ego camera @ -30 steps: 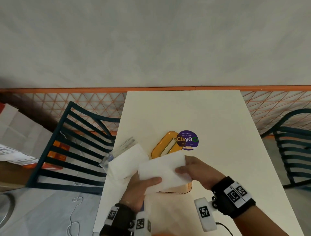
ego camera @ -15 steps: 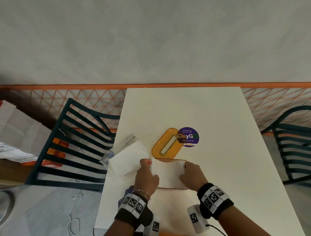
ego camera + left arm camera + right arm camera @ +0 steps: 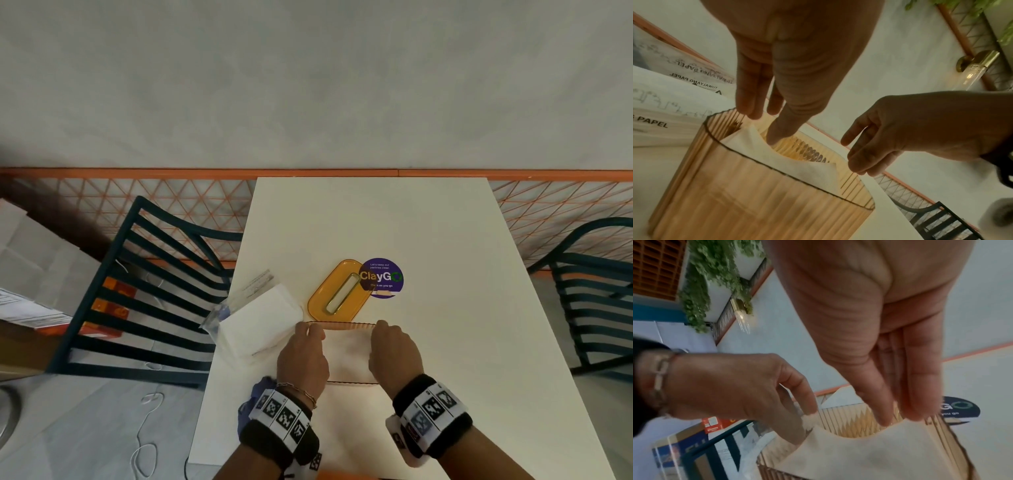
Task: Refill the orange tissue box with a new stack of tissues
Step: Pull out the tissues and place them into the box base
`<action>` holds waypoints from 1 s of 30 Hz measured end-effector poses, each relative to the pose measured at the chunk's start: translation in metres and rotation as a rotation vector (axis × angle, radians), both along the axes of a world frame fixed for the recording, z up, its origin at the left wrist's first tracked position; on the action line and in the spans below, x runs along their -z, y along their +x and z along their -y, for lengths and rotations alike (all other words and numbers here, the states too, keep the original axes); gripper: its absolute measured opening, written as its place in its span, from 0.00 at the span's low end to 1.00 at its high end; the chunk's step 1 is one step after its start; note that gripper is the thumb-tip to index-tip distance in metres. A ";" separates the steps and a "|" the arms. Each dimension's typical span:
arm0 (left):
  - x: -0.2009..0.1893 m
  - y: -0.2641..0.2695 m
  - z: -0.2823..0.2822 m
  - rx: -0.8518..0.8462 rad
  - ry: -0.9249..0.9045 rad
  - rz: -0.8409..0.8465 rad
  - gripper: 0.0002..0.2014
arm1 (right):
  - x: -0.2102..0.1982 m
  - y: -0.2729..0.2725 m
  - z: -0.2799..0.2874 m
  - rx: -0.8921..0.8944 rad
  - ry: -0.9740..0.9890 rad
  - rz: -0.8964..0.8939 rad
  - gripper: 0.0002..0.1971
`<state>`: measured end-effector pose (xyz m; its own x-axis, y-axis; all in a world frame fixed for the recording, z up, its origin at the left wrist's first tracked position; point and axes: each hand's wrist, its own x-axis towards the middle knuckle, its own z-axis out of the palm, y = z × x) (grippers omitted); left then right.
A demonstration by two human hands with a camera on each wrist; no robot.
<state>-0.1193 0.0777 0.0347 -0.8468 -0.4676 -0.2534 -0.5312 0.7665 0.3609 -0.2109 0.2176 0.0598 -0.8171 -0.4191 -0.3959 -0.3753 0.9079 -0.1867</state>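
The ribbed orange tissue box point(image 3: 346, 325) stands open near the table's front, and a white tissue stack point(image 3: 347, 354) lies inside it, sagging in the middle point(image 3: 797, 160). My left hand point(image 3: 310, 334) is at the box's left end. Its fingers are straight, and the thumb point(image 3: 777, 136) presses the stack down. My right hand point(image 3: 382, 330) is at the right end, its straight fingers point(image 3: 885, 417) pointing down onto the tissue point(image 3: 869, 454). The box's orange lid point(image 3: 339, 294) lies upside down just behind it.
An opened clear pack with more white tissues point(image 3: 260, 318) lies left of the box, near the table's left edge. A round purple sticker point(image 3: 381, 277) is beside the lid. Dark slatted chairs point(image 3: 154, 291) flank the table point(image 3: 428, 240).
A second ago both hands held the tissue stack above the box. It has gone down into the box, and my hands now press on its two ends.
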 end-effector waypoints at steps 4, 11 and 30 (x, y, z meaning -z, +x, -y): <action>0.009 -0.003 0.007 0.118 -0.001 -0.016 0.18 | 0.009 0.000 -0.008 -0.158 -0.107 0.006 0.23; 0.027 -0.021 0.005 0.265 -0.013 0.175 0.23 | 0.039 -0.001 0.002 -0.328 -0.023 0.078 0.18; 0.043 -0.001 0.167 -0.211 -0.115 0.245 0.47 | 0.048 -0.041 -0.034 0.138 -0.329 0.077 0.10</action>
<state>-0.1207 -0.0892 -0.0086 -0.6491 -0.6631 -0.3727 -0.7425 0.6588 0.1212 -0.2517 0.2521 0.0115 -0.8476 -0.4222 -0.3214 -0.2267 0.8358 -0.5000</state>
